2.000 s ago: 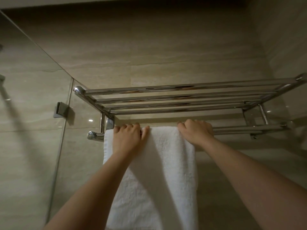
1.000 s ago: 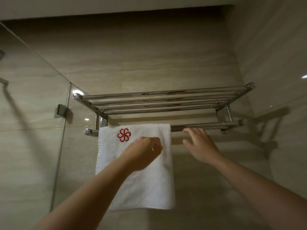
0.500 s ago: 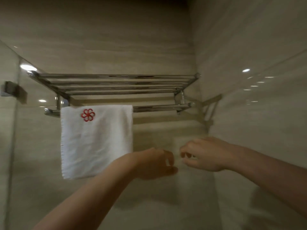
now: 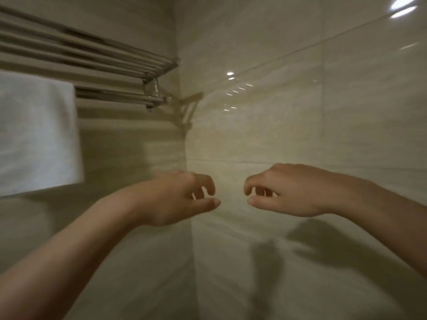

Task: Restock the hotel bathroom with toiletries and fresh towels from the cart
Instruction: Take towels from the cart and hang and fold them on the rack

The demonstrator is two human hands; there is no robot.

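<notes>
The towel (image 4: 37, 132) hangs over the lower bar (image 4: 120, 98) of the rack (image 4: 92, 56), toward the rack's left, with its left part cut off by the edge of view. Its right edge drops straight and its bottom hem hangs free, well below the rack.

By its look it is white terry, so likely soft, light and limp. It should not slip in the fingers, though it may slide along the smooth metal bar if tugged sideways. It has no stiffness to lift by, so one grip would let it sag and skew. The best hold is probably with both hands at the fold on the bar, one near each edge, or a pinch at each bottom corner to square it. As it hangs it looks even enough to need no more handling, though the view is blurred.

Both hands are below the rack and to its right, clear of the towel, in front of the corner of the tiled wall (image 4: 300, 116). The left hand (image 4: 175, 199) is nearer the rack, palm down, with its fingers loosely curled and its thumb pointing toward the other hand. The right hand (image 4: 288, 190) mirrors it. The two thumb tips are near each other but apart, and both hands are relaxed and empty. Both forearms reach up and forward from the bottom corners of the view.

No cart or toiletries are in view — judging by that, the next item has yet to be fetched.
</notes>
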